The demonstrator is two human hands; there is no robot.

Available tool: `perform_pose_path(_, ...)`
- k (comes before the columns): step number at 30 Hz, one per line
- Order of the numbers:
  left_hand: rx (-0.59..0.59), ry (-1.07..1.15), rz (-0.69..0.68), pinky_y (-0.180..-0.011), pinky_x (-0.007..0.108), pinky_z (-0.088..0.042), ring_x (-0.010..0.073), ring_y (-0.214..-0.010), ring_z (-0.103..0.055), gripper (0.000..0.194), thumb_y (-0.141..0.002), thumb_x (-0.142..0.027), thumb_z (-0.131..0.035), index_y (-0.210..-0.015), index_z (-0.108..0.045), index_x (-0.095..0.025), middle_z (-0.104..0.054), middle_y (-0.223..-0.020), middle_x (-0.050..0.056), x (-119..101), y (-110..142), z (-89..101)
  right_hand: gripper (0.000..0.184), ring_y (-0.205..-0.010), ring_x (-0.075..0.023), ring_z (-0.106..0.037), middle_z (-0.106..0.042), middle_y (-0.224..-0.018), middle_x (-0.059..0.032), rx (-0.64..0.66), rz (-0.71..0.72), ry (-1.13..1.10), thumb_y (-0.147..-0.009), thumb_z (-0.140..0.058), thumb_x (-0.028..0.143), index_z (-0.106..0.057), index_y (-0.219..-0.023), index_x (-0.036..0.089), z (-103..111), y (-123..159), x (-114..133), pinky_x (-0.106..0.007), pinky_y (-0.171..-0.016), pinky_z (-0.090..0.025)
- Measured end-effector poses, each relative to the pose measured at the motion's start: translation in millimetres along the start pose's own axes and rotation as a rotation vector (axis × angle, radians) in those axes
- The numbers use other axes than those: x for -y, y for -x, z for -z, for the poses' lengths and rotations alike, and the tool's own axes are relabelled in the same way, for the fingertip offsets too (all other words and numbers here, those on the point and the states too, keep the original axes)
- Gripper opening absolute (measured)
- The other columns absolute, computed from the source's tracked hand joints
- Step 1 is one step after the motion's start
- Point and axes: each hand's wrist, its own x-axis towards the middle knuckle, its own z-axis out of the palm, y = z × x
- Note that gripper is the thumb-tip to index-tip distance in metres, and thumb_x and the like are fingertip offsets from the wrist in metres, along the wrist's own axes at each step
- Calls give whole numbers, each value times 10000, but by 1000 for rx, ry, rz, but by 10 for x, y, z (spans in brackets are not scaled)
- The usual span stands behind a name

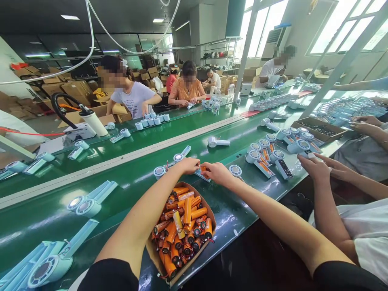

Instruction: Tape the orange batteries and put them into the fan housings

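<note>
My left hand (189,165) and my right hand (218,173) meet above the bench, fingertips almost touching. Pinched in the right fingers is an orange battery (205,171), over a light-blue fan handle (202,175) mostly covered by the hands. The left fingers are closed too, but whatever they grip is too small to make out. Just below my wrists stands a cardboard box (179,279) heaped with orange batteries with thin wires. Close to the left hand lies a blue handheld fan (178,157); another fan (235,171) is right of the right hand.
A green conveyor belt (136,161) runs across. Fan bodies (88,206) lie at left, and several battery-fitted fans (254,156) stand in a cluster at right. A co-worker's hands (318,165) work beside me. Several people sit across the belt. A white cylinder tool (93,122) stands at far left.
</note>
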Motion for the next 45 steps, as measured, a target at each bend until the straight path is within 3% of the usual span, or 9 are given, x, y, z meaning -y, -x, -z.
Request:
perform_pose_path(12, -97, 151, 109, -977, 471, -617, 243, -1135, -698, 358, -1029, -418, -686, -1304, -675, -190, -691, -1321, 105, -180, -107, -14, 369, -1170, -350, -763, -798, -1238, -176, 190, -62, 256, -1045, -628, 365, -693, -1393, 264, -31, -67, 177, -411, -927, -583)
perform_pose_path(16, -229, 254, 129, -1053, 476, -583, 256, -1201, -694, 340, -1058, -334, -621, -1356, -650, -174, -699, -1357, 127, -296, 138, 17, 290, -1133, -344, -776, -818, -1196, -168, 165, -40, 237, -1008, -687, 332, -783, -1264, 234, -39, -120, 112, -411, -924, -596)
perform_pose_path(20, -424, 349, 116, -1216, 422, -464, 269, -1413, -586, 425, -1030, -241, -557, -1450, -601, -191, -650, -1510, 126, -275, 1156, -169, 157, -974, -253, -799, -840, -1083, -107, 76, 5, 167, -979, -736, 219, -816, -1115, 224, 65, -213, -75, -372, -893, -609)
perform_pose_path(23, -575, 529, 141, -1072, 394, -574, 245, -1170, -723, 398, -1042, -423, -512, -1372, -654, -252, -773, -1289, 66, -108, 2378, -620, 121, -942, -179, -783, -836, -1001, -67, -28, 46, 87, -1017, -682, 180, -802, -1024, 178, 174, -362, -190, -322, -921, -578)
perform_pose_path(27, -506, 441, 414, -1044, 408, -596, 283, -1127, -750, 461, -911, -591, -660, -1268, -746, -313, -803, -1221, 45, 164, 3956, -1461, 213, -1127, -234, -744, -833, -1012, -105, -215, 119, -94, -1000, -653, 163, -762, -817, 170, 244, -581, -98, -373, -1080, -515)
perform_pose_path(31, -388, 218, 495, -1091, 472, -577, 352, -1347, -663, 551, -848, -498, -715, -1379, -725, -352, -722, -1453, 65, 139, 4748, -2105, 103, -1299, -321, -671, -794, -1217, -106, -324, 238, -341, -958, -688, 210, -779, -911, 220, 88, -451, 448, -546, -1230, -427)
perform_pose_path(36, -398, 135, 602, -1135, 539, -539, 364, -1377, -618, 485, -927, -337, -647, -1399, -706, -248, -744, -1386, 142, -77, 4713, -2209, 178, -1162, -299, -735, -812, -1188, -67, -111, 537, -567, -975, -671, 341, -801, -1074, 272, -114, 498, 1352, -495, -1093, -553)
perform_pose_path(41, -705, 51, 453, -1162, 585, -510, 391, -1400, -540, 533, -947, -329, -697, -1456, -587, -218, -719, -1301, 150, -504, 4503, -1859, 512, -573, -149, -626, -720, -680, 30, 470, 377, -808, -971, -718, 496, -694, -1380, 189, -265, 1450, 1924, -250, -567, -494)
perform_pose_path(45, -918, 32, 390, -1246, 637, -419, 393, -1492, -460, 596, -896, -149, -662, -1460, -554, -312, -678, -1277, 104, -590, 4471, -1703, 358, -487, -98, -524, -642, -581, 48, 780, 461, -913, -1028, -657, 502, -791, -995, 172, -598, 1918, 2177, -214, -498, -388)
